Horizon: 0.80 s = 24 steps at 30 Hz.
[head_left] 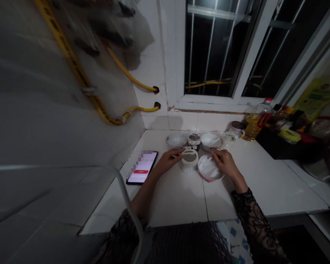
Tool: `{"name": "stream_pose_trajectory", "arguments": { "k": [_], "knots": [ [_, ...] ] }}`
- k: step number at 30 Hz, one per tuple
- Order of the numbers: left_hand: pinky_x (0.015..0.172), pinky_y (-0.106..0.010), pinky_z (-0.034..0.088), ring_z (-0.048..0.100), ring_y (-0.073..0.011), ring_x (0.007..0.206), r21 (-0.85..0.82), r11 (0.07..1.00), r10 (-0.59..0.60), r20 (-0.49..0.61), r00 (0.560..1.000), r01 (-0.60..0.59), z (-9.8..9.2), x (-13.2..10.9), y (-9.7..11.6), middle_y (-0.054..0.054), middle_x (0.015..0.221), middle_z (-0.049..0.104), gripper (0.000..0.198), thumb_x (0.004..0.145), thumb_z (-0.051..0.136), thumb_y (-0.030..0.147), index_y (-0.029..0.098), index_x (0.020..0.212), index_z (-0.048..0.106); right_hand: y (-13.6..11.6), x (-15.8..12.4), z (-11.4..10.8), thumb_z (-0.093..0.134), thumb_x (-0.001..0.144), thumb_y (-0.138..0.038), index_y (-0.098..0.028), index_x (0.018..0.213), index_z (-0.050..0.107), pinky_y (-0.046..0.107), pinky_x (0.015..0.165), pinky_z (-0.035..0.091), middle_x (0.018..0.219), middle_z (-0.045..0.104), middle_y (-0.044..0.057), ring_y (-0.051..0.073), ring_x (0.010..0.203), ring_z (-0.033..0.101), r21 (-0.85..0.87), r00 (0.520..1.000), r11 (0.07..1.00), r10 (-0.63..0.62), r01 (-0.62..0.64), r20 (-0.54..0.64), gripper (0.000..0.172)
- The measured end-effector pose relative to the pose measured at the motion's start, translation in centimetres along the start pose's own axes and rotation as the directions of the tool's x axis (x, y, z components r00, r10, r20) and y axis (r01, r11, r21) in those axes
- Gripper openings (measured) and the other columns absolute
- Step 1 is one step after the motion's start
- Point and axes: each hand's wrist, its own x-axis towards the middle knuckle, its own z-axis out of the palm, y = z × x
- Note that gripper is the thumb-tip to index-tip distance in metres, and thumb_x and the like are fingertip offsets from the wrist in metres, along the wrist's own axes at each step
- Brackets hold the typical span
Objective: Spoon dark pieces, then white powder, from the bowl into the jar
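Note:
My left hand (169, 160) reaches to the left side of a jar with a cream-rimmed lid (189, 157). Its fingers are stretched out, with the tips at the lid's edge. Over a bowl with a pinkish patterned outside (210, 179), my right hand (225, 163) is closed in a pinch. Its fingertips meet what looks like a white spoon (213, 169) among white contents in the bowl; the fingers partly hide it. Behind the jar is a small dark-filled jar (194, 138). A second bowl (210, 143) with a white utensil stands behind the first.
A lit phone (142, 168) lies at the left by the wall. Another pale bowl (176, 140), a clear container (228, 138), a cup (236, 129) and an oil bottle (257, 121) line the back. Farther right sits a dark box (275, 145) with bottles. A pale curved tube (123, 190) crosses the foreground.

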Motion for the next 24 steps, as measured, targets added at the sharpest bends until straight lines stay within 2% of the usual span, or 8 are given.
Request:
{"name": "stream_pose_trajectory", "arguments": {
  "k": [5, 10, 17, 24],
  "knots": [
    [0.073, -0.027, 0.054, 0.068, -0.0203, 0.092, -0.009, 1.0, 0.001, 0.001, 1.0, 0.0, 0.0, 0.0, 0.0, -0.009, 0.116, 0.072, 0.044, 0.082, 0.063, 0.044, 0.019, 0.117, 0.071, -0.1, 0.0, 0.3, 0.046, 0.087, -0.048, -0.022, 0.053, 0.044, 0.026, 0.054, 0.027, 0.049, 0.041, -0.003, 0.012, 0.05, 0.039, 0.126, 0.991, 0.984, 0.121, -0.128, 0.059, 0.042],
    [0.073, -0.028, 0.054, 0.068, -0.0213, 0.093, -0.012, 1.0, 0.001, -0.004, 1.0, -0.001, 0.0, 0.0, 0.0, -0.01, 0.117, 0.071, 0.045, 0.081, 0.063, 0.045, 0.018, 0.117, 0.071, 0.3, 0.1, 0.2, 0.048, 0.081, -0.058, -0.022, 0.05, 0.042, 0.025, 0.049, 0.026, 0.048, 0.039, -0.003, 0.011, 0.049, 0.034, 0.242, 0.959, 0.931, 0.282, -0.273, -0.001, 0.048],
    [0.071, -0.028, 0.054, 0.068, -0.0212, 0.09, -0.014, 1.0, 0.008, -0.019, 1.0, -0.009, 0.2, 0.1, 0.0, -0.01, 0.115, 0.072, 0.043, 0.081, 0.065, 0.045, 0.019, 0.115, 0.073, 0.7, 0.4, 0.0, 0.054, 0.073, -0.064, -0.022, 0.045, 0.044, 0.025, 0.042, 0.023, 0.04, 0.036, -0.004, 0.01, 0.042, 0.031, 0.352, 0.917, 0.855, 0.399, -0.38, 0.021, 0.051],
    [0.076, -0.03, 0.055, 0.067, -0.0235, 0.098, -0.042, 0.999, 0.007, -0.026, 1.0, -0.008, 0.2, 0.1, 0.0, -0.012, 0.118, 0.071, 0.046, 0.08, 0.065, 0.046, 0.017, 0.116, 0.072, 1.1, 0.6, -0.2, 0.059, 0.066, -0.062, -0.022, 0.042, 0.047, 0.025, 0.039, 0.022, 0.033, 0.037, -0.005, 0.008, 0.035, 0.029, 0.431, 0.866, 0.771, 0.496, -0.47, 0.057, 0.048]
  ]
}}
